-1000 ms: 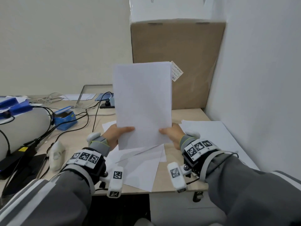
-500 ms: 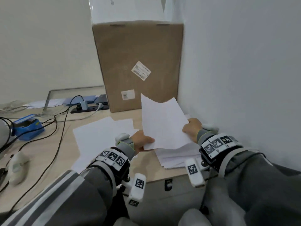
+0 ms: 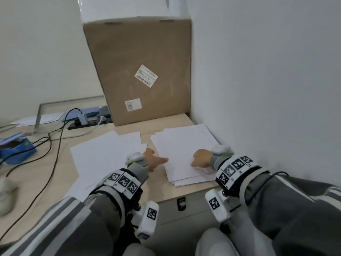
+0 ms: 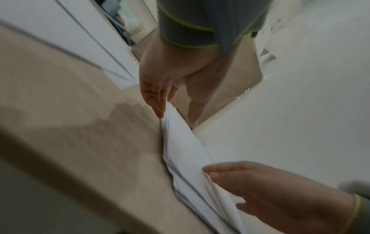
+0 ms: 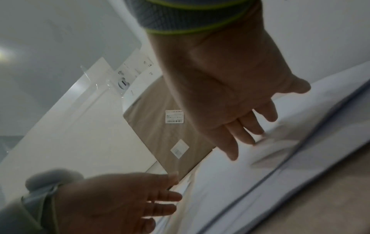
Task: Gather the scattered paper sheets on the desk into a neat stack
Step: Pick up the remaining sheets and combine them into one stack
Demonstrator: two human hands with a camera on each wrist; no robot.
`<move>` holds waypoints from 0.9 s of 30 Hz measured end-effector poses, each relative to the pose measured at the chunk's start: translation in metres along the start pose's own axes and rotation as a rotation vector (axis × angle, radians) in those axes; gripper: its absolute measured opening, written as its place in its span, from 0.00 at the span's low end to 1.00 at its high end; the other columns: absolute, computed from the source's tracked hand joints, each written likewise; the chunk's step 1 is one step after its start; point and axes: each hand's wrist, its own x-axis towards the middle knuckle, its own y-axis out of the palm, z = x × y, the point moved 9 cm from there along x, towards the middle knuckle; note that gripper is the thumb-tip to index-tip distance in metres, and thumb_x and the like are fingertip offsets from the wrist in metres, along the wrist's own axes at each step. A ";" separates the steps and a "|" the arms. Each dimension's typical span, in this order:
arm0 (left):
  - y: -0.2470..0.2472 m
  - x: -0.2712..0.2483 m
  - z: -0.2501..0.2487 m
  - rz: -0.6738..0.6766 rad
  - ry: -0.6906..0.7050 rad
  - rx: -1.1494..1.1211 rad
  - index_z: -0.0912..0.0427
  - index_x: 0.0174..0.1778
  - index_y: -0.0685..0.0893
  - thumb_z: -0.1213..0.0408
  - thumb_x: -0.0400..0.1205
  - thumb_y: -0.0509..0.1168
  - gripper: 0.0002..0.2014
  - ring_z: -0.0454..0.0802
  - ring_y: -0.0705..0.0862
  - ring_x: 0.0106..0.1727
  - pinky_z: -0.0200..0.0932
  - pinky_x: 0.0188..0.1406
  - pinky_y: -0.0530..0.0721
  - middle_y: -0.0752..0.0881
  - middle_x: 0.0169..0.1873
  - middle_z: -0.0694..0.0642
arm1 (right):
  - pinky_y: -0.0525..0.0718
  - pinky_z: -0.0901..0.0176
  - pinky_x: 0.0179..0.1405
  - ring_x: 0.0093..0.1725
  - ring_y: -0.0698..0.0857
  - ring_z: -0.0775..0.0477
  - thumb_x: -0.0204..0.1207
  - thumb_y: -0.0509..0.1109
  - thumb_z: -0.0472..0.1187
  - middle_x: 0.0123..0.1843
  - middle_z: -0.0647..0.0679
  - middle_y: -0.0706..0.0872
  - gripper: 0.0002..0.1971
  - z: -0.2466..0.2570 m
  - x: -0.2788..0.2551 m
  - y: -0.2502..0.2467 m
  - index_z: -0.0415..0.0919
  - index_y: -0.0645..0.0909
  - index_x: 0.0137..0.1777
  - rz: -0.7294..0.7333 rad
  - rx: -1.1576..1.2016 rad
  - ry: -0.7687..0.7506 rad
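Observation:
A rough stack of white paper sheets [image 3: 182, 148] lies on the desk's right side by the wall, its edges uneven. My left hand [image 3: 156, 161] touches the stack's left edge with straight fingers [image 4: 158, 107], the thumb over the top sheet. Further right, my right hand [image 3: 198, 160] rests on the stack's near part with straight fingers [image 5: 242, 134]. Neither hand holds a sheet. The stack [image 4: 186, 152] fans slightly at its near edge [image 5: 260, 182]. Several loose sheets [image 3: 105, 154] lie overlapped on the desk to the left of the stack.
A tall cardboard box [image 3: 140, 71] stands behind the papers, and a white wall [image 3: 267, 89] closes the right side. Black cables [image 3: 53, 145], a power strip [image 3: 88, 123] and a blue box [image 3: 14, 146] lie to the left. The desk's front edge [image 3: 184, 197] runs just below the stack.
The sheets that both hands held upright have come down onto the stack at the right and been let go. Both hands now lie flat against the stack.

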 end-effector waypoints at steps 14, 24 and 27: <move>-0.220 0.008 0.195 -0.243 -0.451 0.304 0.61 0.62 0.80 0.24 0.50 0.67 0.52 0.60 0.84 0.53 0.54 0.59 0.83 0.85 0.55 0.60 | 0.69 0.49 0.74 0.78 0.69 0.38 0.81 0.66 0.48 0.80 0.41 0.69 0.32 0.200 -0.003 0.033 0.35 0.62 0.80 0.162 0.017 -0.270; -0.190 0.039 0.177 -0.233 -0.395 -0.329 0.68 0.58 0.80 0.61 0.76 0.74 0.20 0.53 0.82 0.46 0.46 0.43 0.77 0.82 0.37 0.56 | 0.81 0.48 0.62 0.58 0.84 0.40 0.69 0.75 0.56 0.57 0.45 0.85 0.26 0.210 0.023 0.052 0.38 0.80 0.60 0.218 -0.163 -0.264; -0.195 0.044 0.182 -0.243 -0.422 -0.294 0.71 0.62 0.81 0.52 0.74 0.74 0.28 0.57 0.82 0.47 0.46 0.45 0.72 0.83 0.36 0.59 | 0.80 0.51 0.56 0.49 0.81 0.41 0.70 0.76 0.54 0.49 0.46 0.84 0.20 0.211 0.028 0.055 0.39 0.80 0.52 0.228 -0.145 -0.265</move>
